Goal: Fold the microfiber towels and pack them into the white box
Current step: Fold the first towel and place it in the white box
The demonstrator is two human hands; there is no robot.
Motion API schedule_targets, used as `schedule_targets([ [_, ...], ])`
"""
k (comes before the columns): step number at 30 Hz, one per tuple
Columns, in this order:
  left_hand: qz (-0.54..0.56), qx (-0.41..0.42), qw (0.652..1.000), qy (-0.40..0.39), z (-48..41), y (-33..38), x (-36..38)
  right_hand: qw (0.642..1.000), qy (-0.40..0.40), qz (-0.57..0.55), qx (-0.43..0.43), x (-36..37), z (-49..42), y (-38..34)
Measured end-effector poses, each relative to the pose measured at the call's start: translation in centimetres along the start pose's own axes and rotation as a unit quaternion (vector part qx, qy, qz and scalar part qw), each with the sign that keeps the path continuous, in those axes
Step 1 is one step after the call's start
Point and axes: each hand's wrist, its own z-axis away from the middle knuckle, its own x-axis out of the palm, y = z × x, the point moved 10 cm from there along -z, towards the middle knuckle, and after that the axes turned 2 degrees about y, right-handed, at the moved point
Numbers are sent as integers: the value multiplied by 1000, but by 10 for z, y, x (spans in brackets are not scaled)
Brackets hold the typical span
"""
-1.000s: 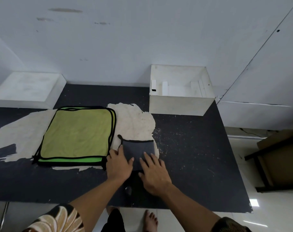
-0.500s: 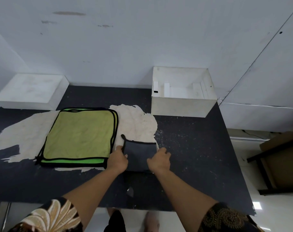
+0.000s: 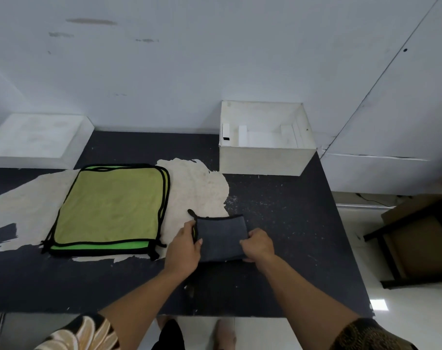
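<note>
A small folded grey towel (image 3: 221, 236) with a black hem and loop lies near the front middle of the dark table (image 3: 290, 223). My left hand (image 3: 185, 245) grips its left edge and my right hand (image 3: 257, 245) grips its right edge, both curled around the cloth. A stack of green towels (image 3: 111, 210) with black trim lies flat to the left. The open white box (image 3: 265, 160) stands at the back right of the table, with white inserts on its floor.
A white lid or shallow box (image 3: 38, 140) rests at the back left. Pale patches of worn surface (image 3: 199, 188) spread across the table's middle and left. The table's right edge drops to a tiled floor with a dark stand (image 3: 404, 248). A white wall stands behind.
My hands went from lying flat on the grey towel to gripping its left and right edges. The camera view has shifted slightly downward.
</note>
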Motion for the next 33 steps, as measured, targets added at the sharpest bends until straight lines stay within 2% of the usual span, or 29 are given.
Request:
schedule_targets([
  [3,-66,-11,996,-59,2,-4,13,997,-1,77,-27,-3,-2,3],
  [5,-135,2,990,-26,0,2,2,993,3,103,-49,-4,-2,1],
  [8,-207,103,972,31,0,31,-7,990,21,122,-62,-5,-3,4],
  [11,-140,196,970,-13,4,61,9,990,32,121,-66,-5,-2,5],
  [13,-81,211,972,-70,5,71,25,990,43,116,-71,-7,-2,4],
  [15,-61,189,969,-145,4,70,45,990,52,110,-78,-8,-1,3],
  [17,-90,157,959,-218,3,64,65,989,55,109,-82,-8,0,4],
  [19,-103,132,955,-244,-2,62,71,989,54,109,-86,-9,0,3],
  [22,-63,88,964,-243,-12,68,67,988,53,102,-105,-11,3,-4],
  [25,54,-19,974,-221,-21,70,58,985,44,80,-147,-11,8,-17],
  [28,182,-154,946,-218,-22,64,58,979,23,55,-195,-6,17,-30],
  [33,199,-200,943,-176,-28,56,54,966,-51,4,-252,10,31,-42],
])
